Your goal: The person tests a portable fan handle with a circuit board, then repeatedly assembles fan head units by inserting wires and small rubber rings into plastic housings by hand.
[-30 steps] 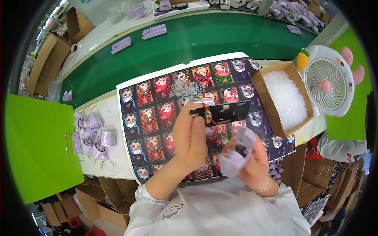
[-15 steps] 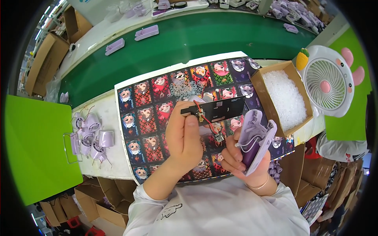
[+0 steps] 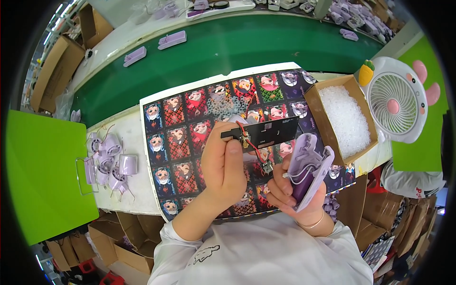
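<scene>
Over the picture-printed mat [image 3: 183,159], my left hand [image 3: 223,168] is closed on one end of a long black circuit board [image 3: 271,133], thumb on top. Red wires [image 3: 252,146] run from the board to a small metal-coloured component [image 3: 267,166] dangling beside my right fingers. Part of a lilac plastic piece [image 3: 234,118] shows behind the board, mostly hidden. My right hand [image 3: 284,190] grips a lilac plastic housing [image 3: 306,156], tilted, with a purple cylinder [image 3: 303,186] and a thin white wire inside it.
Small clear rings [image 3: 223,108] lie on the mat. An open carton [image 3: 327,127] of clear pellets and a white fan [image 3: 395,104] stand right. Lilac motor housings [image 3: 110,159] with wires sit left. Lilac shells [image 3: 172,40] rest on the green belt [image 3: 228,47] beyond.
The lilac shells on the green belt have shifted slightly left. Both hands keep their holds, and the board has moved only a little to the right.
</scene>
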Demonstrator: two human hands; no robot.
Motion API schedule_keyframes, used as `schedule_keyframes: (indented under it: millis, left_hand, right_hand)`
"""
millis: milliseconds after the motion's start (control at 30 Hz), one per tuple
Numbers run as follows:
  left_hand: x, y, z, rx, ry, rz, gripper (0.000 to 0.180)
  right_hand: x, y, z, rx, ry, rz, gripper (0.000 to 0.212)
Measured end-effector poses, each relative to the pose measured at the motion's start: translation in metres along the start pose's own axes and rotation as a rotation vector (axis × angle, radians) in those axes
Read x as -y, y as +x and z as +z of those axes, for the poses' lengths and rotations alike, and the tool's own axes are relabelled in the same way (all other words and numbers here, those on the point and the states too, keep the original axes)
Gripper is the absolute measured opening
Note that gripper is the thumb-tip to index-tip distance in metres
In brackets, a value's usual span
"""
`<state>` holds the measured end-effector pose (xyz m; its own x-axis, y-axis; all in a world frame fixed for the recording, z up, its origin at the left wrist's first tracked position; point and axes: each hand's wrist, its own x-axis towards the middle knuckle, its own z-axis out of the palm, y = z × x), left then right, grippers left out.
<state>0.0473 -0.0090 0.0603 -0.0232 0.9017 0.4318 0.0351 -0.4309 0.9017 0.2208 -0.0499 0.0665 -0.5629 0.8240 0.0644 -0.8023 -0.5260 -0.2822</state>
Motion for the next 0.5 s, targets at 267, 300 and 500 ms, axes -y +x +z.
schedule_keyframes:
  millis: [267, 300, 500]
  left_hand:
    - [-0.004, 0.000, 0.000, 0.050, -0.080, -0.028, 0.027]
    - [-0.013, 0.004, 0.003, 0.016, -0.035, 0.020, 0.019]
    - [-0.015, 0.001, 0.015, -0.057, -0.020, 0.038, 0.020]
  right_hand:
    - [0.020, -0.010, -0.014, -0.023, -0.193, -0.211, 0.071]
    - [0.027, -0.013, -0.019, -0.071, -0.274, -0.258, 0.068]
    - [0.058, -0.029, -0.035, -0.012, -0.264, -0.345, 0.065]
